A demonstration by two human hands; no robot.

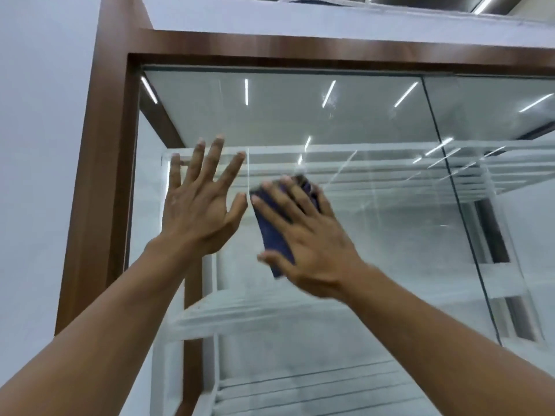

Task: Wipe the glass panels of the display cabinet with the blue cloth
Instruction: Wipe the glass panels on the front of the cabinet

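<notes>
The display cabinet's left glass panel (345, 121) fills the middle of the head view, framed in dark brown wood (99, 175). My right hand (309, 235) presses the folded blue cloth (274, 232) flat against this glass with straight, spread fingers. The cloth shows under the palm and between the fingers. My left hand (199, 202) lies flat on the same panel just to the left of the cloth, fingers spread and pointing up. A second glass panel (510, 205) starts at the dark vertical seam on the right.
White glass shelves (390, 172) run across inside the cabinet behind the panels. A white wall (39, 145) stands left of the wooden frame. Ceiling light strips reflect in the upper glass. The cabinet's white top (270, 22) is above the frame.
</notes>
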